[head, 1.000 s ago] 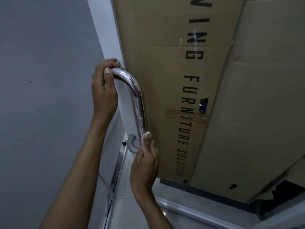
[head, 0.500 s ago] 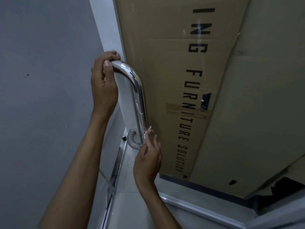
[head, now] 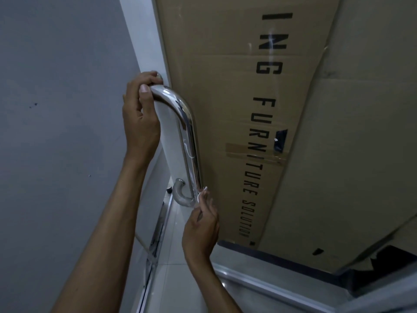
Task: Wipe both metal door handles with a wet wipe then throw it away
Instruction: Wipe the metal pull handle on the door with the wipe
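Our left hand [head: 141, 123] grips the metal handle [head: 187, 136] top | our right hand [head: 200, 229] pinches the wet wipe [head: 200, 195] against its lower bend.

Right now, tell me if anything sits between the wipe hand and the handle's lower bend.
Nothing visible does. The right hand pinches the wet wipe right against the metal door handle at its lower bend. The left hand grips the top end, well clear.
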Motion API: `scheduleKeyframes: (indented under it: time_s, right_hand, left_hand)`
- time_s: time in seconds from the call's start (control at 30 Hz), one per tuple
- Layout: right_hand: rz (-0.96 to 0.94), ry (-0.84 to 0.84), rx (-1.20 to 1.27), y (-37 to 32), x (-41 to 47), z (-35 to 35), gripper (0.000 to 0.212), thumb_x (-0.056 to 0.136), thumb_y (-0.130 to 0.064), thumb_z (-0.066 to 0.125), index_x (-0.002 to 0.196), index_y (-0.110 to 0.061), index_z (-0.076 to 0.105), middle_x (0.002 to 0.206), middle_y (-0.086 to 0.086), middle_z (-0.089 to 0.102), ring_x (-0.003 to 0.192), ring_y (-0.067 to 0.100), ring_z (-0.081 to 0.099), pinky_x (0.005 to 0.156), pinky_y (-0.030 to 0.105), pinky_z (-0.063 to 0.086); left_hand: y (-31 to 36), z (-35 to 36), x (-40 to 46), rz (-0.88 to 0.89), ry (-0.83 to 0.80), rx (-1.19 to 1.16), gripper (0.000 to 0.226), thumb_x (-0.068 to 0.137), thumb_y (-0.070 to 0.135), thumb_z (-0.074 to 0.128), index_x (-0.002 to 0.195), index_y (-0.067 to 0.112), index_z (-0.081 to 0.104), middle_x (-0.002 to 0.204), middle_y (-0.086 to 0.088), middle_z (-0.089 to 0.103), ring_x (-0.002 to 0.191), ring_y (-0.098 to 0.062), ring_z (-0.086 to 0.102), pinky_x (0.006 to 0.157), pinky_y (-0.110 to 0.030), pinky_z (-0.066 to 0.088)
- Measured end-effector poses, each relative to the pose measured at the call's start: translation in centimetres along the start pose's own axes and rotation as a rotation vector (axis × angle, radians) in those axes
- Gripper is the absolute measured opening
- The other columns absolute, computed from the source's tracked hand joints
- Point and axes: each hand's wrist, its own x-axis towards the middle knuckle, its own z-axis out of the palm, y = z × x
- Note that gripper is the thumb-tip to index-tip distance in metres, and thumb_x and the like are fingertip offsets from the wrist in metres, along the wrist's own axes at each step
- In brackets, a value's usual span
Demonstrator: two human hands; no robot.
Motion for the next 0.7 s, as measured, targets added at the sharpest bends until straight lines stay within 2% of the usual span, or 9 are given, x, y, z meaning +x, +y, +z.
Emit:
scheduleKeyframes:
  time_s: [0.07,0.17,0.23,0.3,0.4,0.47,0.57,0.63,0.7]
  right_hand:
    - [-0.033,-0.013,-0.008,-0.4,0.1,0.1,0.046,0.105,-0.009,0.050,0.146,-0.030,0.056,0.149,-0.019,0.046,0.140,-0.006,0.037,0.109,0.000,0.024]
    - [-0.048,-0.018,-0.058,0.8,-0.4,0.5,0.049,0.105,-0.012,0.049,0.148,-0.034,0.052,0.152,-0.021,0.044,0.143,-0.002,0.039,0.113,0.018,0.039]
    - [0.035,-0.033,-0.076,2.3,-0.5,0.7,0.049,0.105,-0.013,0.048,0.146,-0.038,0.054,0.152,-0.018,0.050,0.136,0.004,0.051,0.105,0.027,0.052]
    - [0.148,-0.093,-0.053,3.2,-0.7,1.1,0.047,0.106,-0.016,0.047,0.145,-0.040,0.056,0.147,-0.015,0.056,0.128,0.007,0.059,0.095,0.030,0.057]
    - [0.346,-0.182,0.020,3.1,-0.7,1.3,0.043,0.107,-0.017,0.043,0.143,-0.034,0.059,0.146,-0.015,0.059,0.125,0.006,0.060,0.094,0.020,0.051]
    - [0.462,-0.202,0.138,2.8,-0.7,1.3,0.041,0.108,-0.015,0.041,0.143,-0.026,0.060,0.145,-0.012,0.060,0.129,0.008,0.058,0.097,0.015,0.044]
    - [0.618,-0.163,0.329,1.8,-0.4,1.3,0.037,0.109,-0.017,0.044,0.143,-0.021,0.060,0.144,-0.007,0.060,0.133,0.011,0.054,0.105,0.018,0.039]
    - [0.640,-0.086,0.405,0.9,-0.5,1.4,0.037,0.109,-0.019,0.046,0.142,-0.024,0.060,0.145,-0.007,0.059,0.131,0.009,0.054,0.110,0.022,0.039]
    - [0.547,-0.032,0.410,-0.3,-0.7,1.2,0.040,0.109,-0.016,0.044,0.143,-0.030,0.058,0.144,-0.012,0.058,0.129,0.005,0.055,0.114,0.026,0.042]
  left_hand:
    - [0.1,0.0,0.1,-0.006,0.002,0.008,0.037,0.114,0.021,0.034,0.124,0.002,0.064,0.128,-0.007,0.068,0.121,-0.029,0.064,0.101,-0.062,0.050]
    - [0.1,0.0,0.0,-0.010,0.007,0.001,0.037,0.114,0.021,0.033,0.124,0.002,0.064,0.128,-0.007,0.068,0.121,-0.028,0.064,0.101,-0.062,0.050]
    - [0.0,0.0,0.0,-0.004,0.006,0.003,0.038,0.114,0.021,0.033,0.124,0.001,0.064,0.128,-0.008,0.068,0.122,-0.028,0.064,0.102,-0.061,0.050]
    - [-0.2,0.1,0.0,-0.013,-0.003,-0.003,0.037,0.114,0.021,0.033,0.124,0.003,0.064,0.128,-0.007,0.068,0.121,-0.029,0.064,0.101,-0.062,0.049]
    - [-0.3,0.1,0.0,-0.027,-0.006,-0.003,0.037,0.114,0.021,0.033,0.124,0.004,0.064,0.129,-0.006,0.068,0.121,-0.030,0.064,0.101,-0.062,0.049]
    - [-0.4,-0.1,0.0,-0.014,-0.012,0.002,0.037,0.114,0.022,0.033,0.124,0.004,0.064,0.130,-0.006,0.067,0.121,-0.030,0.064,0.101,-0.062,0.049]
    - [-0.2,-0.5,0.1,-0.005,-0.037,0.012,0.037,0.114,0.022,0.034,0.125,0.003,0.064,0.130,-0.008,0.067,0.122,-0.029,0.064,0.101,-0.061,0.050]
    - [0.0,-0.5,0.1,-0.003,-0.041,0.017,0.037,0.114,0.020,0.034,0.125,0.001,0.064,0.130,-0.010,0.067,0.123,-0.028,0.064,0.103,-0.059,0.050]
    - [0.0,-0.5,0.1,0.002,-0.042,0.016,0.037,0.114,0.020,0.034,0.125,0.000,0.063,0.130,-0.012,0.067,0.123,-0.027,0.063,0.104,-0.057,0.050]
